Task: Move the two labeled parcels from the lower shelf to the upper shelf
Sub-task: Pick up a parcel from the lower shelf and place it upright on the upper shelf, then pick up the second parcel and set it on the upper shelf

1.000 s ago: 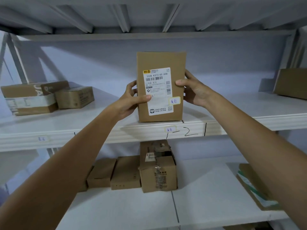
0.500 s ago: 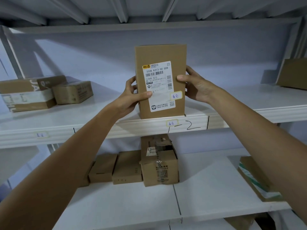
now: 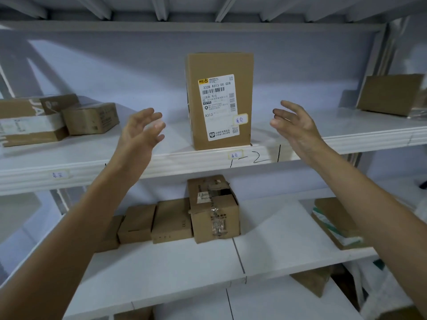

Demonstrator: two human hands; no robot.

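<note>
A tall brown labeled parcel (image 3: 219,100) stands upright on the upper shelf (image 3: 161,162), near its front edge, with a white shipping label facing me. My left hand (image 3: 142,129) hovers to its left and my right hand (image 3: 292,122) to its right, both with fingers spread and apart from the box. On the lower shelf (image 3: 277,245), directly below, sits a taped brown parcel (image 3: 213,209) with a small label on top.
Two flat boxes (image 3: 157,221) lie left of the taped parcel. Stacked cartons (image 3: 57,118) sit at the upper shelf's left end, another carton (image 3: 390,94) at its right end. A flat parcel with green print (image 3: 332,221) lies at the lower right.
Both hands have let go of the tall parcel and drawn back to either side. The parcel now stands by itself on the upper shelf.
</note>
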